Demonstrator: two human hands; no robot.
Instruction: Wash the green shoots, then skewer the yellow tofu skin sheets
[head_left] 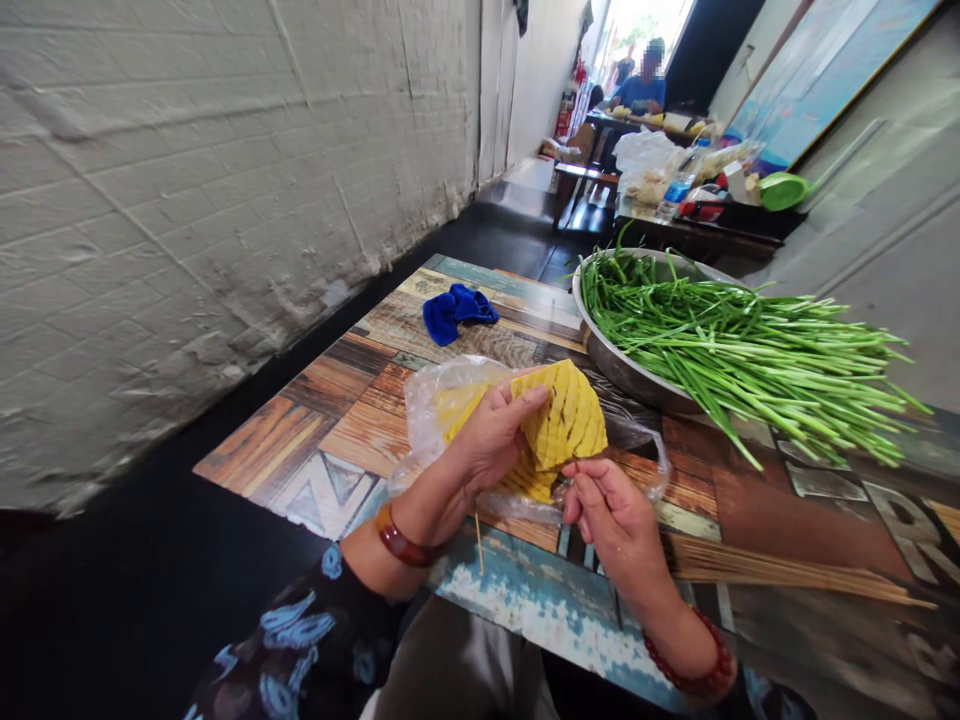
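Observation:
My left hand is closed on a yellow scored slice that looks like tofu, its thumb across the front. Cut lines run over the slice. A thin bamboo skewer sticks out below this hand. At the slice's lower edge, my right hand is pinched shut; what lies between its fingertips is hidden. A thin dark rod shows beneath the right hand, and I cannot tell whether that hand holds it. More yellow slices lie under both hands in a clear plastic bag.
A metal basin heaped with long green chives stands at the right. A bundle of skewers lies right of my right hand. Behind the bag is a blue cloth. Farther back, a person sits at another table.

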